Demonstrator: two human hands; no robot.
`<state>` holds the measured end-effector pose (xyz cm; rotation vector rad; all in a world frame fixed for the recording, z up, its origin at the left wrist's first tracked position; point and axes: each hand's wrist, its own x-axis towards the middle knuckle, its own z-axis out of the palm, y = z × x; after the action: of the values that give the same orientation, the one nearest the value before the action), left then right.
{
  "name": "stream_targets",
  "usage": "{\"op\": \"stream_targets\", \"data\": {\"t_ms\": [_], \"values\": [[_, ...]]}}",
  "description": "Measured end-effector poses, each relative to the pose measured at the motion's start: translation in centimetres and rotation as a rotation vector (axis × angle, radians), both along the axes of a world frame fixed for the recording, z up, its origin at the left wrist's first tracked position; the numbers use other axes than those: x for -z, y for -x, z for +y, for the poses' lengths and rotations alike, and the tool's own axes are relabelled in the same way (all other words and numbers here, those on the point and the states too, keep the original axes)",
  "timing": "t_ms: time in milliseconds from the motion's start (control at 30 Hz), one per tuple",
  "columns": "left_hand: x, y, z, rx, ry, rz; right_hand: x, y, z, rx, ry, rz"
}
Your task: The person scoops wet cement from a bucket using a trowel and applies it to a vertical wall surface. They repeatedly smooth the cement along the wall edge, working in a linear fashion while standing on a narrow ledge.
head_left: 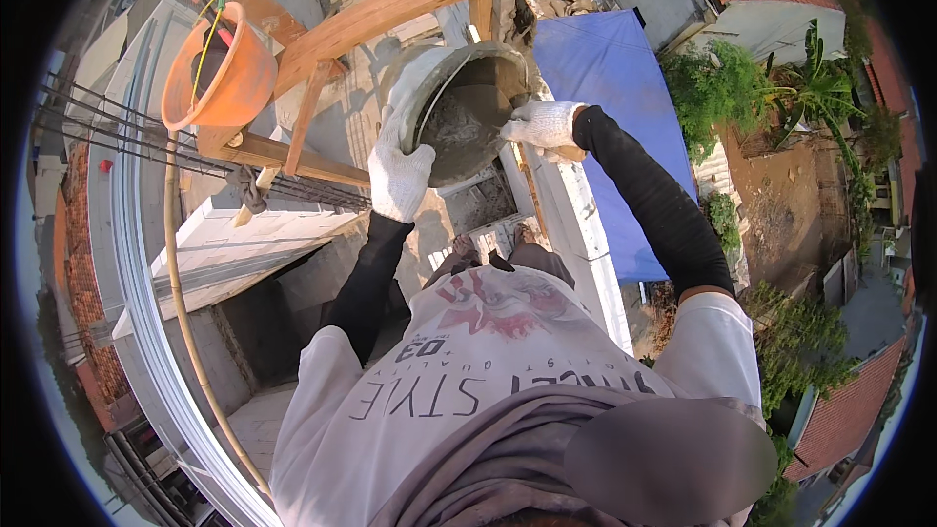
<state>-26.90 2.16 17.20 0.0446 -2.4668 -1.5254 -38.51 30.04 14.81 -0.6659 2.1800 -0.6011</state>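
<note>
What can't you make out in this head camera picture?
All in the head view:
- Whatever the right hand may grip: hidden by its own gloved fingers.
- The left hand's fingertips: behind the grey bucket.
- That bucket's bottom: covered by the grey mix.
- The orange bucket's lower contents: behind its wall.

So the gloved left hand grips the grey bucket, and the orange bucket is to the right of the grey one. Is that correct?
Not quite: the orange bucket is to the left of the grey bucket, as the head view shows. The gloved left hand does grip the grey bucket.
</note>
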Motion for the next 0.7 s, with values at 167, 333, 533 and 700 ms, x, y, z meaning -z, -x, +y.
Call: {"op": "stream_targets", "data": {"t_ms": [167,333,533,700], "values": [[-1.3,-0.5,-1.7,0.148,0.007,-0.036,5.1,-4.4,2.5,0.394,0.484,-0.657],[-1.0,0.0,-3.0,0.261,-0.191,-0.100,6.2,-7.7,-0.3,0.599,0.652,-0.980],[0.6,1.5,-0.7,0.200,-0.400,-0.070,6.6,-9.7,-3.5,0.736,0.912,-1.063],[4.8,3.1,1.0,0.075,-0.796,-0.191,7.2,-10.9,-2.7,0.867,1.107,-1.215]]}}
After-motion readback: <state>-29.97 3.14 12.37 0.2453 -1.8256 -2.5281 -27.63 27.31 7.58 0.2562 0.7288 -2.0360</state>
